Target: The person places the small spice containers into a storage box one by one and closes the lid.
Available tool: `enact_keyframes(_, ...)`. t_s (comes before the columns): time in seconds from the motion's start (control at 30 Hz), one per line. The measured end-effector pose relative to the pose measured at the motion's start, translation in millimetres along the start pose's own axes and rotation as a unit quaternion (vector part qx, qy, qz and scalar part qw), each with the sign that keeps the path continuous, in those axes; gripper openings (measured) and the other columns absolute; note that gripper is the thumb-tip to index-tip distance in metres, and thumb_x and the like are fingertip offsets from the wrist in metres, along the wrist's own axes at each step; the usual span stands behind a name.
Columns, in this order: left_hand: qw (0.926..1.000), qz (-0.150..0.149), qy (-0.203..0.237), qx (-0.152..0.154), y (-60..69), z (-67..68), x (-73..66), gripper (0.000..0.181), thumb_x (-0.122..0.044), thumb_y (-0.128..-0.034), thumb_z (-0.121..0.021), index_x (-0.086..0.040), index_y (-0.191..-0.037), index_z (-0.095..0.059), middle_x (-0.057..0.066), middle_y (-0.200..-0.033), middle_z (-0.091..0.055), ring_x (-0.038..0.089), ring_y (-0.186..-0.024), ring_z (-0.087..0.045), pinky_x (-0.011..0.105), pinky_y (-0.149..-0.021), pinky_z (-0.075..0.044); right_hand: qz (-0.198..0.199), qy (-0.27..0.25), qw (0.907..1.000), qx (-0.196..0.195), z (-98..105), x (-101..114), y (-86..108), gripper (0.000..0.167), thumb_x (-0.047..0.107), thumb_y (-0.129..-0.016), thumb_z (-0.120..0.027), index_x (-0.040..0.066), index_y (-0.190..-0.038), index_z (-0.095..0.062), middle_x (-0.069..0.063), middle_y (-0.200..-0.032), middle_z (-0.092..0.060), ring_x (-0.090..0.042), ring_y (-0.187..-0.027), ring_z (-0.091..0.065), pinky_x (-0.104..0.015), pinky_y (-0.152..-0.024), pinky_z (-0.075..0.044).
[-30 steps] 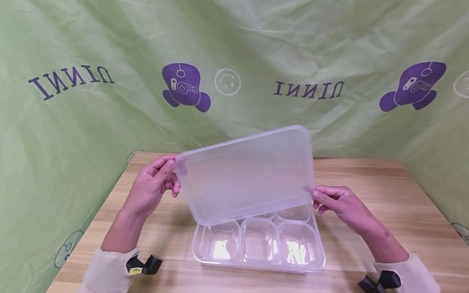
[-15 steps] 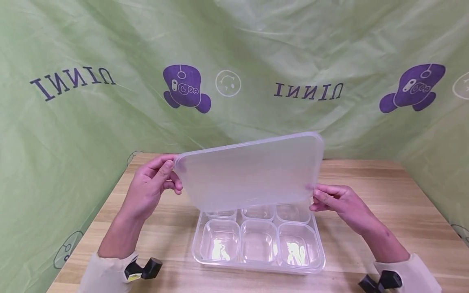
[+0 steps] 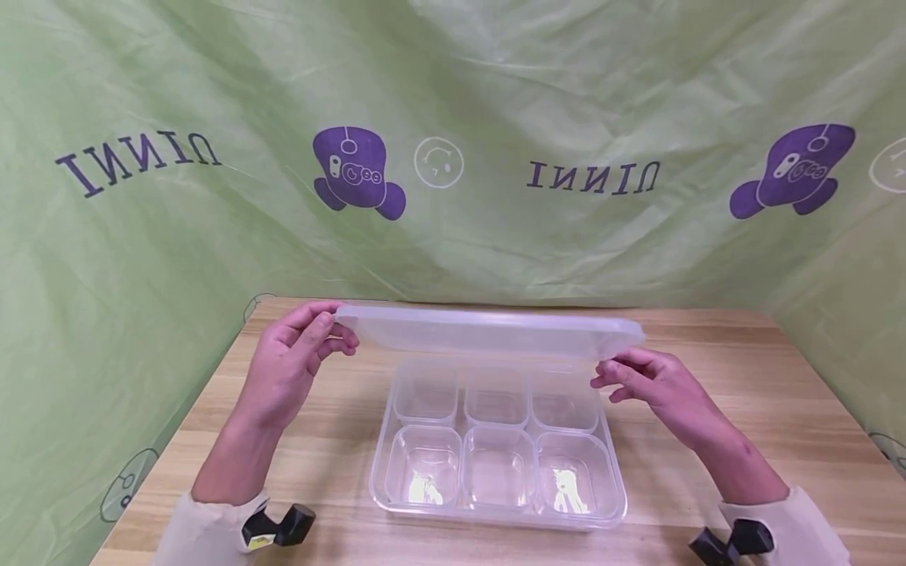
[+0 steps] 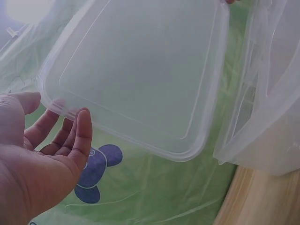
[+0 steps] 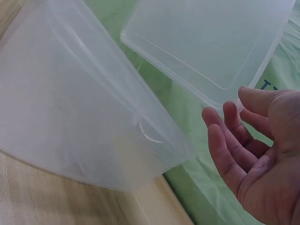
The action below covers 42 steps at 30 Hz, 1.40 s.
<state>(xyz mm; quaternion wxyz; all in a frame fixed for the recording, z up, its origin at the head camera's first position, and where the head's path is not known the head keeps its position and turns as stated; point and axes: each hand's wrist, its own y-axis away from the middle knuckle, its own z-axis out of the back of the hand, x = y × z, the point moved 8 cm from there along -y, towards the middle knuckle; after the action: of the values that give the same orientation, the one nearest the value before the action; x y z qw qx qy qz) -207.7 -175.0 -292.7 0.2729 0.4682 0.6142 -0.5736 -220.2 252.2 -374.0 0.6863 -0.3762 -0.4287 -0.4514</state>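
Note:
A frosted, translucent rectangular lid is held up above the back part of a clear plastic storage box, apart from its rim. My left hand pinches the lid's left end between thumb and fingers. At the opposite end, my right hand pinches a corner with thumb and index finger, the other fingers loosely bent, as the right wrist view also shows. Inside the box sit several small clear square containers in two rows. From the head view the lid appears almost edge-on.
Box and hands are over a light wood-grain table. A green curtain with purple prints hangs behind the table and along both sides.
The lid has tipped from a steep, slanted pose to nearly level and edge-on, its near edge rising off the box. More of the back row of containers now shows. The box has stayed put.

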Motion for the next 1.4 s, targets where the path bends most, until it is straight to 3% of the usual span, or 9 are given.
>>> enact_keyframes(0.13,0.9992,-0.017,0.022,0.028,0.3,-2.7,2.1,0.025,0.002,-0.1076,-0.047,0.005,-0.121,-0.069,0.014,-0.115,-0.069,0.024,-0.095,-0.070,0.032,-0.083,-0.057,0.000,-0.011,0.9999,-0.009,2,0,-0.8,0.035,0.008,-0.105,-0.058,-0.005,-0.138,-0.060,-0.011,-0.119,-0.072,-0.016,-0.102,-0.072,-0.031,-0.080,-0.059)
enact_keyframes(0.23,0.9986,-0.016,0.033,0.038,1.0,-4.6,6.3,0.027,0.004,-0.1072,-0.046,0.007,-0.123,-0.067,0.015,-0.124,-0.068,0.026,-0.102,-0.070,0.032,-0.084,-0.057,-0.010,-0.021,0.9996,-0.016,3,-2,-1.2,0.046,-0.001,-0.101,-0.059,0.003,-0.147,-0.056,-0.002,-0.123,-0.072,-0.017,-0.104,-0.072,-0.030,-0.079,-0.058)
enact_keyframes(0.3,0.9986,-0.007,0.040,0.034,1.4,-5.7,9.7,0.027,0.005,-0.1066,-0.047,0.007,-0.123,-0.068,0.015,-0.124,-0.067,0.025,-0.104,-0.069,0.032,-0.085,-0.057,-0.016,-0.024,0.9993,-0.026,4,-3,-2.0,0.050,-0.004,-0.098,-0.061,0.001,-0.147,-0.054,0.006,-0.122,-0.071,-0.013,-0.103,-0.071,-0.028,-0.077,-0.057)
enact_keyframes(0.47,0.9980,0.009,0.059,0.019,2.6,-7.1,16.0,0.029,0.007,-0.1049,-0.046,0.005,-0.123,-0.069,0.018,-0.126,-0.067,0.021,-0.103,-0.067,0.032,-0.087,-0.057,-0.033,-0.032,0.9973,-0.057,6,-6,-3.3,0.042,0.010,-0.106,-0.058,-0.001,-0.146,-0.055,0.009,-0.121,-0.071,-0.008,-0.100,-0.067,-0.024,-0.078,-0.055)
enact_keyframes(0.6,0.9978,0.015,0.062,0.018,3.1,-7.5,19.4,0.030,0.008,-0.1045,-0.046,0.008,-0.124,-0.068,0.020,-0.127,-0.065,0.020,-0.103,-0.067,0.033,-0.090,-0.056,-0.040,-0.071,0.9938,-0.075,9,-7,-3.0,0.039,0.014,-0.108,-0.052,0.002,-0.145,-0.057,0.007,-0.120,-0.072,-0.008,-0.094,-0.067,-0.023,-0.075,-0.055)
enact_keyframes(0.77,0.9977,0.022,0.061,0.021,4.0,-8.9,22.6,0.028,0.007,-0.1045,-0.048,0.012,-0.128,-0.063,0.020,-0.128,-0.065,0.020,-0.104,-0.068,0.034,-0.093,-0.055,-0.044,-0.122,0.9882,-0.080,10,-7,-3.1,0.041,0.024,-0.108,-0.057,0.004,-0.144,-0.060,0.002,-0.114,-0.073,-0.011,-0.085,-0.067,-0.025,-0.071,-0.056)
enact_keyframes(0.93,0.9975,0.031,0.061,0.018,5.1,-8.8,27.3,0.032,0.009,-0.1031,-0.048,0.015,-0.134,-0.057,0.018,-0.132,-0.064,0.020,-0.106,-0.068,0.035,-0.095,-0.055,-0.028,-0.158,0.9839,-0.079,8,-5,-4.7,0.041,0.017,-0.106,-0.061,0.003,-0.144,-0.058,0.002,-0.117,-0.072,-0.013,-0.096,-0.069,-0.028,-0.076,-0.059)
enact_keyframes(1.2,0.9960,0.087,0.017,-0.013,8.3,-7.3,42.0,0.037,0.003,-0.1024,-0.058,0.014,-0.138,-0.054,0.014,-0.132,-0.063,0.019,-0.104,-0.069,0.038,-0.092,-0.057,-0.019,-0.168,0.9826,-0.075,9,-6,-4.6,0.039,0.014,-0.106,-0.059,0.004,-0.144,-0.058,0.003,-0.119,-0.069,-0.012,-0.098,-0.067,-0.027,-0.077,-0.058)
enact_keyframes(1.4,0.9955,0.095,-0.002,-0.004,12.7,-9.5,44.7,0.044,0.010,-0.0991,-0.057,0.019,-0.141,-0.046,0.016,-0.132,-0.059,0.017,-0.099,-0.070,0.039,-0.093,-0.056,-0.013,-0.190,0.9790,-0.072,10,-8,-4.5,0.039,0.004,-0.104,-0.059,0.009,-0.142,-0.061,-0.001,-0.109,-0.069,-0.013,-0.096,-0.066,-0.027,-0.076,-0.057)
